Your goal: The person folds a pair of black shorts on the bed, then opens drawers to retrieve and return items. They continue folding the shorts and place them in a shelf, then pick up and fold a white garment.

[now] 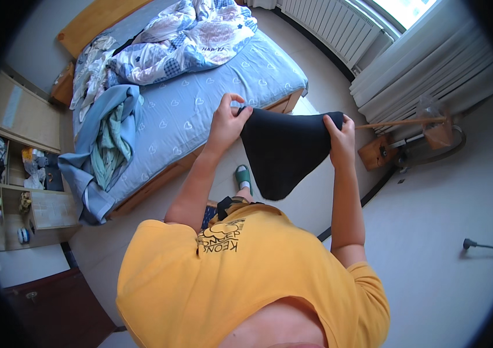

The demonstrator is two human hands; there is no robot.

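A piece of black cloth (287, 148), perhaps a garment, hangs stretched between my two hands above the floor. My left hand (230, 116) pinches its upper left corner between thumb and fingers, near the bed's edge. At the upper right corner, my right hand (340, 135) grips the cloth in the same way. The lower part narrows to a rounded end that hangs in front of my yellow T-shirt (272, 261). Below the cloth's left side shows my foot in a green slipper (243, 176).
A bed (224, 91) with a patterned quilt (190, 43) and a blue garment (120, 108) stands at the upper left. Open shelves (13, 167) are at far left. Grey curtains (420, 65), a radiator (333, 26) and a wooden box (374, 153) are at the right.
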